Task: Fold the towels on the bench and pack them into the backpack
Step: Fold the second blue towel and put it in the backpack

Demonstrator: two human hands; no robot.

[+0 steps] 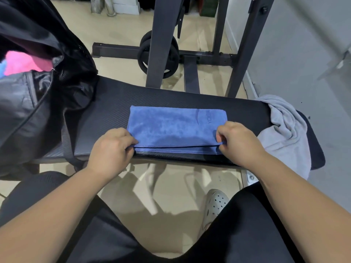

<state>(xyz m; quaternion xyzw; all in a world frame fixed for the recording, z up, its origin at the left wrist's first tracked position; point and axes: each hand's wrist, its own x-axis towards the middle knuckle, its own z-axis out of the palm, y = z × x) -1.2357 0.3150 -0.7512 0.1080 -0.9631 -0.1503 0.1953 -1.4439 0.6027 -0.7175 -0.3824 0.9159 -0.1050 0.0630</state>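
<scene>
- At the near edge of the bench (106, 111), the folded blue towel (171, 126) is held by its two near corners; the left hand (112, 147) is curled on the left corner and the right hand (237, 138) on the right, each pinching the stacked hems.
- For a clean next fold, it is judged that both corners should be lifted together and kept level; the layers are best carried over as one and the hems matched before the cloth is pressed flat.
- Further right, a grey towel (283, 133) is draped crumpled over the bench end, not yet folded.
- At the bench's left end, the black backpack (28, 111) is stood open; a pink towel (24, 62) is seen inside, with a scrap of light blue cloth (1, 70) beside it; how these are folded cannot be told.
- Beyond the bench, weight plates (144, 54) are propped at the foot of a dark steel rack (157, 35).
</scene>
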